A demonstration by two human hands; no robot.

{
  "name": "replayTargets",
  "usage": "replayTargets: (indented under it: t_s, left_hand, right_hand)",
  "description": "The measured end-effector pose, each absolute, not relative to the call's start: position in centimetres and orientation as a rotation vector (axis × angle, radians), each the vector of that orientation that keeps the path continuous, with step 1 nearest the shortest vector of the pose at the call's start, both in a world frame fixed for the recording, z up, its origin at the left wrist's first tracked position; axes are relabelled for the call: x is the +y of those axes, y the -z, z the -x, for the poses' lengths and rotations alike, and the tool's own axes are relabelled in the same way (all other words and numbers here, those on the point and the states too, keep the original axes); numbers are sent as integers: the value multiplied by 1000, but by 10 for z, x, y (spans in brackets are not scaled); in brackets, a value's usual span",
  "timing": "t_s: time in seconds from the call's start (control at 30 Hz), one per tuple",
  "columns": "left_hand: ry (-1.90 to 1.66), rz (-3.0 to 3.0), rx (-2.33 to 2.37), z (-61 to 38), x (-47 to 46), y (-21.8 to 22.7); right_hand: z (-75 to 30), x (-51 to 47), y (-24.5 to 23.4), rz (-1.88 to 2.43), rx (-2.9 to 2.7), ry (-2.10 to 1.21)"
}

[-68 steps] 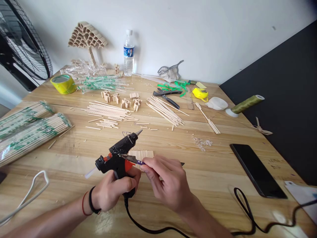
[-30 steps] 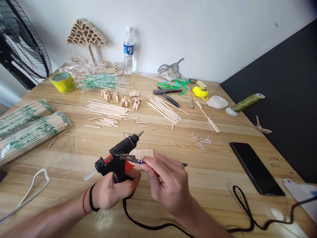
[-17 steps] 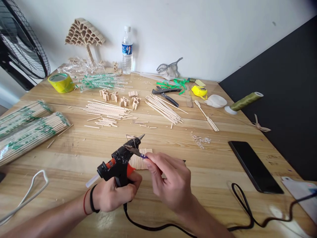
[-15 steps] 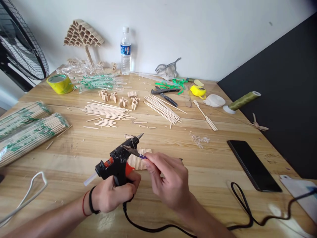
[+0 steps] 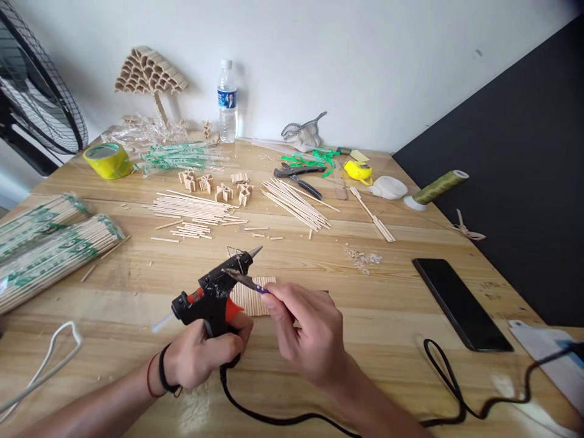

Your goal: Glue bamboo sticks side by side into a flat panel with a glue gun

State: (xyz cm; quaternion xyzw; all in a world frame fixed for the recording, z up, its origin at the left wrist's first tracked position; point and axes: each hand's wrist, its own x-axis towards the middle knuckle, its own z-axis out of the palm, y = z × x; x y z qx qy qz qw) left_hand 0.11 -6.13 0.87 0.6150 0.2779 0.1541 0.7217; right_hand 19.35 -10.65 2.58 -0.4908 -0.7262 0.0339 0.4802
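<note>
In the head view, grips a black plastic glue gun (image 5: 210,308) by its handle with the left hand (image 5: 205,353), clamped just below the orange plastic trigger (image 5: 233,311); pinches a narrow dark metal blade (image 5: 247,281) with a purple, white-dotted handle in the right hand (image 5: 310,331), held apart from the left; lays the tip over the gun's flecked side, too fine to tell whether touching or just clear; holds the gun above the pale wooden table (image 5: 387,328), with the silver cone-shaped nozzle (image 5: 256,250) tilted up and away, partly in front of a flat panel of pale wooden sticks (image 5: 253,302). Risks, by judgement, a skid of the blade off the hard plastic toward the left hand, if pushed too firmly at that slant; risks an accidental squeeze of the trigger through a tightened grip, dribbling glue onto the panel; risks a burn near the nozzle, heat impossible to tell from here; risks a tug off aim from the black cord (image 5: 280,420), trailing across the table.
</note>
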Motion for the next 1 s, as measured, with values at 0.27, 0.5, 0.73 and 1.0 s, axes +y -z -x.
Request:
replayTargets:
  t_s: [0.27, 0.5, 0.73, 1.0]
  left_hand:
    - [-410, -1059, 453, -2, -58, -12]
    - [-397, -1011, 382, 4, -64, -7]
    - [-375, -1084, 441, 5, -63, -5]
    - [-389, -1105, 473, 3, -60, -7]
  right_hand:
    - [-202, -104, -27, 1225, -1718, -131]
    - [-200, -102, -22, 1213, -1747, -156]
    - [-200, -101, -25, 1236, -1711, -114]
    - [-212, -97, -26, 1391, -1544, 49]
